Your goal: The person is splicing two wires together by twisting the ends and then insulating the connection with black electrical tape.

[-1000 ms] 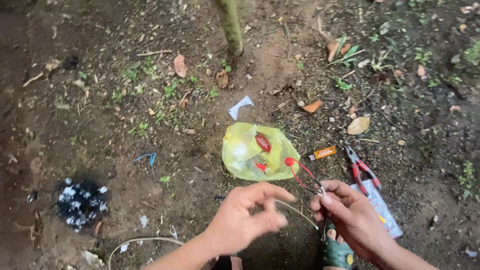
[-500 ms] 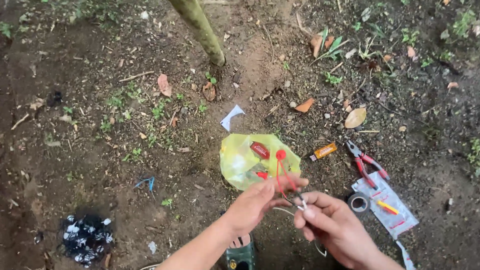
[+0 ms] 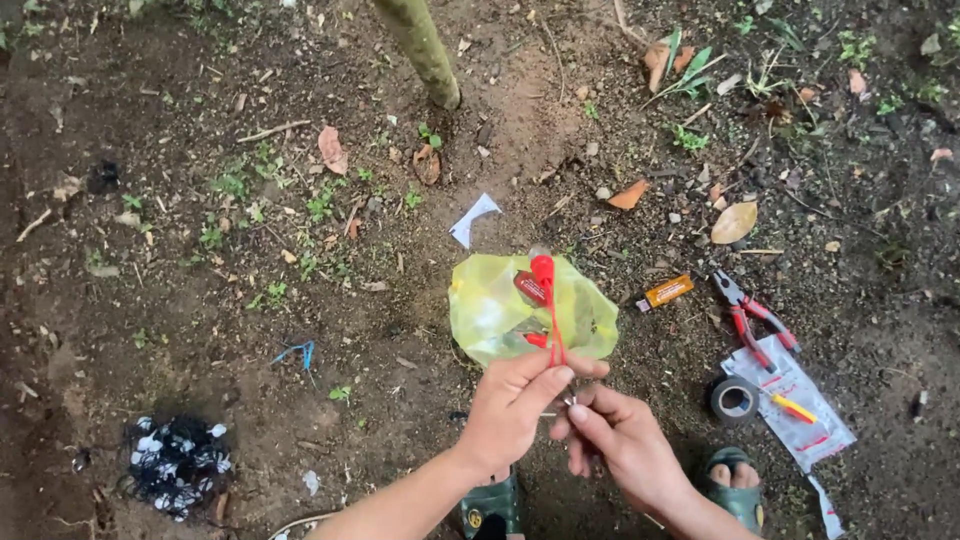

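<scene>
— Bare brown earth (image 3: 150,330) strewn with dry leaves, a green stem (image 3: 420,50) rising near the top edge: what is going on at the bottom of it?

— A person crouches over the soil, sandalled feet just in view at the bottom edge. The left hand (image 3: 510,405) pinches a thin red wire (image 3: 550,315) between thumb and forefinger, fingers closed tight on it. The right hand (image 3: 615,440) meets it from the right, fingertips shut on what looks like the bare metal end of the same wire; the tip is too small to be sure.

— And where does the wire run?

— Upward from the fingers, across a crumpled yellow plastic bag (image 3: 500,305) lying near the middle of the ground, ending in a red loop over the bag's top.

— Tools?

— To the right, red-handled pliers (image 3: 750,310), a roll of black tape (image 3: 735,398) on a clear plastic packet (image 3: 800,400), and a small orange block (image 3: 668,291). A black-and-white tangle (image 3: 180,465) sits near the bottom-left corner.

— Which step, would you say?

— By my reading, the end of the wire is being worked, twisted or dressed, with both hands. The next move seems to call for a steady pinch with the left while the right turns the fine strand without snapping it.
</scene>
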